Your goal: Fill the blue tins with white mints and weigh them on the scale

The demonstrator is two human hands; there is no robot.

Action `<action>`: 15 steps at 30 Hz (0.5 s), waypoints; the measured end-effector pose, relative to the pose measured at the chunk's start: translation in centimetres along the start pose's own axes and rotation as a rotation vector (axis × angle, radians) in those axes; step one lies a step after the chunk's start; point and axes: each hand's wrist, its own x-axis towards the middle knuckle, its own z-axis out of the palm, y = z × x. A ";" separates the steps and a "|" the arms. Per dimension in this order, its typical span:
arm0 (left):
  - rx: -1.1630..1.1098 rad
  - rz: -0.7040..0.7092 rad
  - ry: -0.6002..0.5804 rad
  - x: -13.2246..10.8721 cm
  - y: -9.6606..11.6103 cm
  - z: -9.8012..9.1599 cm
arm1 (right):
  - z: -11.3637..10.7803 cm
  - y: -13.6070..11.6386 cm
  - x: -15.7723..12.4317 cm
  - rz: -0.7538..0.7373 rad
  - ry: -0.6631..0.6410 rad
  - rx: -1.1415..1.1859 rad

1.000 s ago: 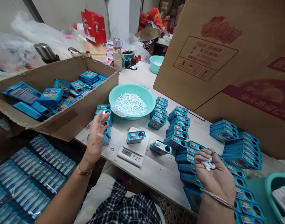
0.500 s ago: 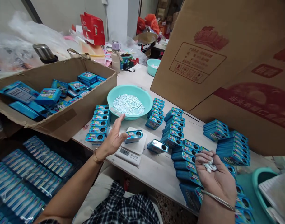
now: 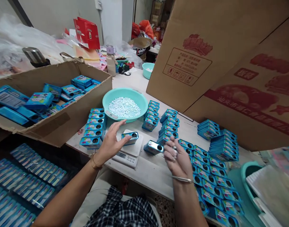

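Note:
A blue tin with a round dark opening stands on a white digital scale. Beside it is my left hand, fingers spread and empty, its thumb overlapping the tin; I cannot tell whether they touch. My right hand is curled with the palm up around small white candies, mostly hidden by the fingers. Between my hands, apart from the scale, another blue tin stands on the table. A turquoise basin behind the scale holds many more white candies.
Rows of blue tins stand at the right, with a shorter row at left. An open cardboard box of tins is at far left. A large carton walls off the back right. Packed tins lie low at left.
My right hand has swung left towards the scale, and its fingers have curled more tightly over the candies. My left hand stays by the tin. The view has shifted slightly right.

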 end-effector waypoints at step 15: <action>0.428 0.445 -0.292 2.1 5.0 3.3 | 2.7 7.2 5.2 0.347 0.006 0.363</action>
